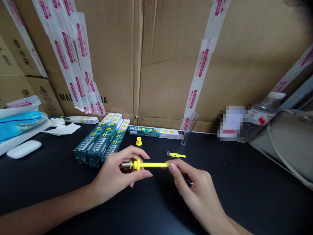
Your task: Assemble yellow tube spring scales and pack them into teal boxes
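Observation:
A yellow spring-scale rod [154, 165] with a wider collar and a silvery metal piece at its left end lies level between my hands. My left hand [117, 171] is curled round the collar end, thumb below and fingers behind. At the other end, my right hand [195, 182] pinches the rod tip between thumb and forefinger. A short dark object [189, 181] shows under the right palm; its kind is mostly hidden. Beyond the hands, a yellow cap [139, 141] stands on the black table [151, 209]. A small yellow part with a metal coil [177, 155] lies to its right.
Several green-and-white spring-scale boxes [97, 138] lie left of centre, another box [154, 132] behind. A clear tube [187, 133] leans near the cardboard wall [166, 65]. A white mouse-shaped object [24, 149] and tissue pack [22, 125] are left; a bottle [265, 111] and grey bag [290, 140] right.

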### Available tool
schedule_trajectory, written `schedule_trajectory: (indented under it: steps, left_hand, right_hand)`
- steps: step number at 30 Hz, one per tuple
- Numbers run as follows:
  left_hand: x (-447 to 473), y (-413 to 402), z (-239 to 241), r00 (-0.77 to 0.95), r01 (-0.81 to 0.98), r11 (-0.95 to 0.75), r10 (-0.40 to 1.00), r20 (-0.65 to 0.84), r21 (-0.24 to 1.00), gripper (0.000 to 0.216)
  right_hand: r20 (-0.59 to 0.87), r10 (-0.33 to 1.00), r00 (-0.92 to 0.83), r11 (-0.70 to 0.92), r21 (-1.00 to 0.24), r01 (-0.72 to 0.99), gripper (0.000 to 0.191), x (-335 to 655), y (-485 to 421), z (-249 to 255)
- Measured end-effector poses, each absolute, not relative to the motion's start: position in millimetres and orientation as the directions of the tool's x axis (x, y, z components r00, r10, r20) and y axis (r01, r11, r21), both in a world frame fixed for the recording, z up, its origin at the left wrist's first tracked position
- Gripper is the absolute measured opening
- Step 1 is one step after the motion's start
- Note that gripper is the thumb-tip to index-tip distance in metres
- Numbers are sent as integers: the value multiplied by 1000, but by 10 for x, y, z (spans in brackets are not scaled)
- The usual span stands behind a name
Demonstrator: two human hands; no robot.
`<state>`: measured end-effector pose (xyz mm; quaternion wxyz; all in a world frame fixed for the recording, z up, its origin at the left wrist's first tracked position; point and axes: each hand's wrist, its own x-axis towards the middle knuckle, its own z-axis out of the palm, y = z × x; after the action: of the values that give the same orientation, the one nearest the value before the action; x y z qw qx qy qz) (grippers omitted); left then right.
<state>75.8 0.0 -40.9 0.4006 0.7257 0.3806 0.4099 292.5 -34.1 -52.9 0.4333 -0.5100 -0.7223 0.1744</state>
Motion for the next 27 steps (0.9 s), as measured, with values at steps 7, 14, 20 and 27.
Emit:
schedule_trajectory:
  steps: [7, 14, 20, 27]
  left_hand:
    - [806, 76, -401, 236, -206, -74, 964, 123, 976, 42]
    - [866, 48, -403, 353, -164, -40, 931, 96, 986, 45]
    - [896, 65, -362, 428, -232, 124, 904, -13, 965, 41]
    - [883, 73, -379, 451, -179, 129, 892, -35, 975, 38]
  right_hand:
    - [432, 825, -363, 564, -665, 489, 28, 2884, -415, -491]
    - [429, 590, -684, 784, -506, 359, 26, 2810, -474, -479]
    - [453, 525, -721, 835, -438, 333, 34, 2786, -473, -461]
    - [479, 543, -690, 837, -373, 400, 39, 2855, -467, -437]
